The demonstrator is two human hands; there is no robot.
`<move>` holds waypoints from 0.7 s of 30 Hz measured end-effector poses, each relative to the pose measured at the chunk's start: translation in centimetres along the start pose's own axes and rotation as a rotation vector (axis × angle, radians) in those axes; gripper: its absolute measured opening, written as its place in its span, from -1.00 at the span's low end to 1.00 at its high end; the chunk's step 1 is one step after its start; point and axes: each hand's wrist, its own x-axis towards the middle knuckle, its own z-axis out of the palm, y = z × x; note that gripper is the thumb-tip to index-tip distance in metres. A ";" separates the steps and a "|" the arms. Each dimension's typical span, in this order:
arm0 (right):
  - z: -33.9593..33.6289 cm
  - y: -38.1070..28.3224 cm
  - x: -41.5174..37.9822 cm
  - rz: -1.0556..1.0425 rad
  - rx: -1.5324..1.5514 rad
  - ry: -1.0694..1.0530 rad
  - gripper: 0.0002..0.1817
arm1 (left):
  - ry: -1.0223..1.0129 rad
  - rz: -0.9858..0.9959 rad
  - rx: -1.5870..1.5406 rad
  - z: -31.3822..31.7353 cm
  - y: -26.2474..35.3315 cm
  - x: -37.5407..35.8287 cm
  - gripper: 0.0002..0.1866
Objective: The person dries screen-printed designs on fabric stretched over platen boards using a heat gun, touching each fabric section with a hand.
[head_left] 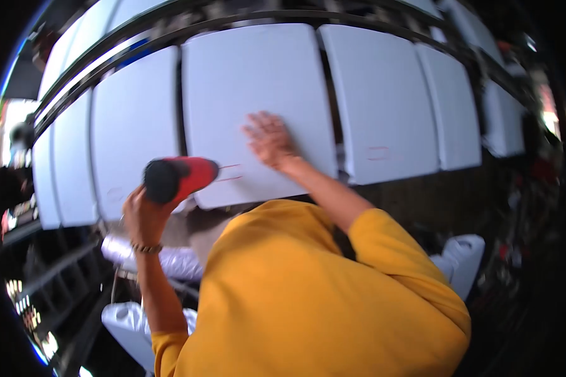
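Note:
My left hand [146,217] is closed around the grip of a red and black heat gun [192,176]. Its narrow dark end points right, over the lower left part of a large white panel [251,75]. Close to that end, thin red lines are drawn on the panel. My right hand [271,141] rests palm down near the panel's middle, fingers spread, holding nothing. The grip of the heat gun is mostly hidden by my fingers.
More white panels stand side by side to the left [135,119] and right [383,94], one with a red rectangle marked on it. A dark rail [258,22] runs behind them. Below left lies a plastic-wrapped bundle [176,262]; white pieces [465,261] stand lower right.

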 end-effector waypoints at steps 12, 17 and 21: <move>-0.9 -2.1 0.2 0.077 0.074 -0.043 -0.44 | -0.073 0.051 -0.066 -2.3 -1.1 -3.3 -0.45; -0.1 -5.2 1.2 0.262 -0.002 0.118 -0.56 | -0.106 -0.029 -0.225 -8.7 -10.8 -7.1 -0.44; 4.9 -10.2 3.6 0.249 0.288 0.396 -0.67 | 0.006 -0.199 -0.191 -14.3 -20.6 -10.2 -0.42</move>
